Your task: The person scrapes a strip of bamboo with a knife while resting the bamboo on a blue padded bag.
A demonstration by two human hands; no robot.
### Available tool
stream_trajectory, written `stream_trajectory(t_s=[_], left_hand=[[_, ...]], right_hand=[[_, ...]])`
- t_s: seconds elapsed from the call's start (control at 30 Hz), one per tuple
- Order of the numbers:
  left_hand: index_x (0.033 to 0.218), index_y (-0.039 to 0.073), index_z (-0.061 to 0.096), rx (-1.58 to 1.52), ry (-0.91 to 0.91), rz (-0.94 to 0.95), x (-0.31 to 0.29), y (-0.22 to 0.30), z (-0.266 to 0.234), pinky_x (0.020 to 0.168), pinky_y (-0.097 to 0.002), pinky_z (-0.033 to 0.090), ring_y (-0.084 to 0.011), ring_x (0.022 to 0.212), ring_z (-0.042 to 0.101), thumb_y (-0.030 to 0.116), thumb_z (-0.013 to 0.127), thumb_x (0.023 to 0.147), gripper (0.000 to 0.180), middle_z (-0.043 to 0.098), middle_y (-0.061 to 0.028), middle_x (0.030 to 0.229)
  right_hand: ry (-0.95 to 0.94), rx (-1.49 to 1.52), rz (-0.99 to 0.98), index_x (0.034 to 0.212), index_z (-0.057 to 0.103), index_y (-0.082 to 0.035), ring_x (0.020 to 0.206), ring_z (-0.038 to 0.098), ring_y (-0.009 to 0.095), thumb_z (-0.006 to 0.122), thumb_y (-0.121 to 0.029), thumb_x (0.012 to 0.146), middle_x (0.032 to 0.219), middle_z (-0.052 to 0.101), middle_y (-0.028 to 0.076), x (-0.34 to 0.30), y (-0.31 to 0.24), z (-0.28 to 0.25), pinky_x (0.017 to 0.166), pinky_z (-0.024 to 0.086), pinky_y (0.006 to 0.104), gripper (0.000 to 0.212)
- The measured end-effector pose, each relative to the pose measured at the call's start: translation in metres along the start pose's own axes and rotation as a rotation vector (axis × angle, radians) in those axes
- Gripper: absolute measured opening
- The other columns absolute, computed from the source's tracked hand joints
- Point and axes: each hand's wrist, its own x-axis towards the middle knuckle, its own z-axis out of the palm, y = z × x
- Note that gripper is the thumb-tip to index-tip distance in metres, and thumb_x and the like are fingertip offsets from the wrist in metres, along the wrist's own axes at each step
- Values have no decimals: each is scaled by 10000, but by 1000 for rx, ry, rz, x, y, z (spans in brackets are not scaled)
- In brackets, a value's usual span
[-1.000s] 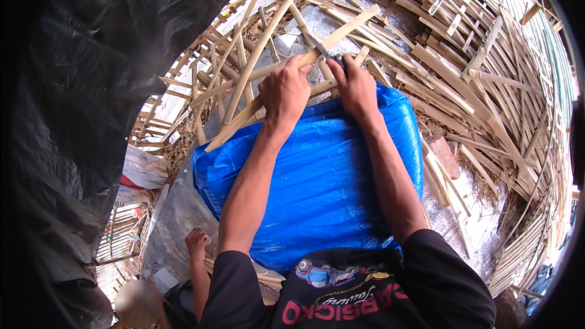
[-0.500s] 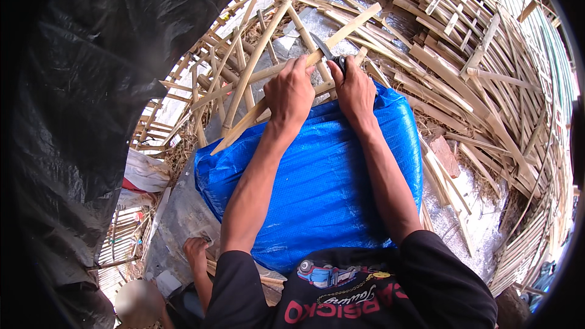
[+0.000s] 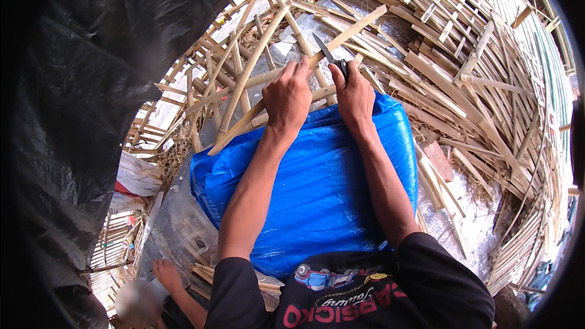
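Observation:
My left hand point(image 3: 286, 96) is closed around a long split bamboo strip point(image 3: 359, 26), which slants from the lower left up to the far right. In my right hand point(image 3: 354, 94) is a knife with a black handle and a dark blade point(image 3: 323, 47). The blade lies across the strip, just beyond the left hand's fingers. Both forearms reach over a blue tarp bundle point(image 3: 323, 189). Behind the hands stands a frame of crossed bamboo poles point(image 3: 253, 70).
Split bamboo pieces point(image 3: 439, 73) pile up at the right, before a slatted wall. A black plastic sheet point(image 3: 79, 85) hangs at the left. Another person's hand point(image 3: 167, 274) is at the lower left, near grey sheeting point(image 3: 177, 231). A reddish brick piece point(image 3: 439, 161) lies right of the bundle.
My hands keep their grips on the strip and the knife, with only slight movement. The other person's hand has moved left and down. The whole view has shifted slightly.

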Motion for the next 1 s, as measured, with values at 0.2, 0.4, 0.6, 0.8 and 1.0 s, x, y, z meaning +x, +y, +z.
stream_trajectory(t_s=[0.2,0.4,0.6,0.8,1.0], left_hand=[[1227,98,697,27,111,81,2,6,1,606,-417,562,-308,765,710,105,650,917,313,685,-79,932],[1225,118,706,28,151,141,1,-1,1,641,-375,588,-262,787,708,-18,624,817,438,671,-66,916],[1236,75,683,61,136,158,-1,-4,0,684,-327,572,-204,811,684,65,632,871,369,643,-50,932],[1131,118,751,-2,155,-26,-17,-25,-13,480,-366,532,-230,615,684,31,665,869,289,690,-67,851],[1119,140,772,-7,187,-12,-1,-40,-24,615,-403,532,-288,740,694,63,673,905,248,711,-61,877]], right_hand=[[57,43,-5,958,550,-25,739,641,477,598,-483,992,762,660,249,1,8,1,634,479,531,462],[41,267,5,898,551,7,667,571,476,605,-395,1013,720,595,263,3,5,-4,610,415,520,421],[124,56,-10,906,557,-2,722,623,474,631,-406,993,768,643,245,-1,-3,2,628,466,515,419],[488,197,294,938,564,-7,653,639,347,394,-621,1036,738,652,197,50,62,-13,623,497,474,644],[235,801,297,909,502,-83,548,465,100,363,-608,1057,665,457,12,44,65,-33,525,412,263,563]])
